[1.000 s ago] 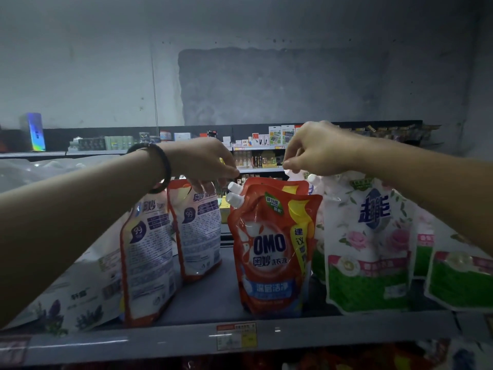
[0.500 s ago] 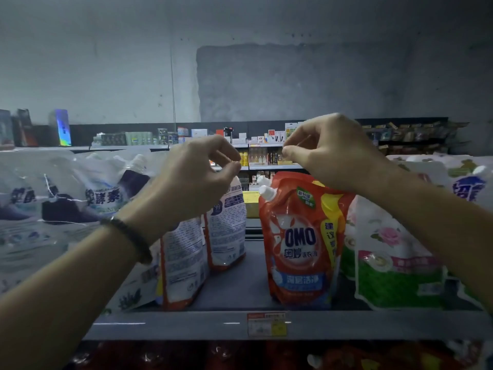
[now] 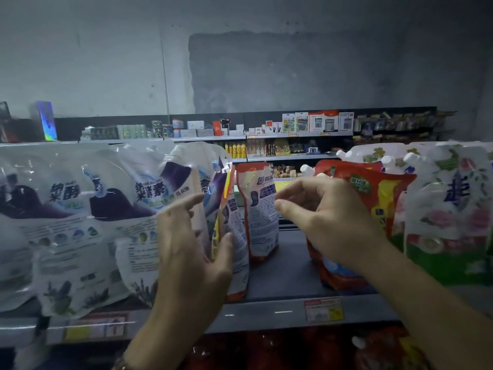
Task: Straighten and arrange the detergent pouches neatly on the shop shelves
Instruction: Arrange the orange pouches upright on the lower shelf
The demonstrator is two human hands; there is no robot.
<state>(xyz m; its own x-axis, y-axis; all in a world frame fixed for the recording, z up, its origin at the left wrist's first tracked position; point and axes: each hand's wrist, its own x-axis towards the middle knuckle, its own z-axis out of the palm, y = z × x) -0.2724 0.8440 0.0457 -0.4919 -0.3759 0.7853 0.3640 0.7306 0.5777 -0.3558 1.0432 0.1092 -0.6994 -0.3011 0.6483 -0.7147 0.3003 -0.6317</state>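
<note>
Shop shelf [image 3: 266,315] front edge: left hand [image 3: 190,252], right hand [image 3: 328,222] spread, grip empty; pinch sideways-turned pouch [image 3: 232,236] top, rotate label forward.

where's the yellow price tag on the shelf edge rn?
Head view, lower right of centre: the yellow price tag sits on the shelf's front rail, below the red OMO pouch and under the right hand.

Toward the left end of the grey shelf [image 3: 280,279] the pouches [image 3: 66,209] are white with dark purple swirls, blue lettering and small lavender sprigs low down. Near the middle stand two red-edged pouches [image 3: 262,209] whose backs are white with blue print. At the right end an orange-red and yellow pouch [image 3: 384,193] stands beside a white one [image 3: 450,209] with pink roses, a green base and dark blue characters.
</note>
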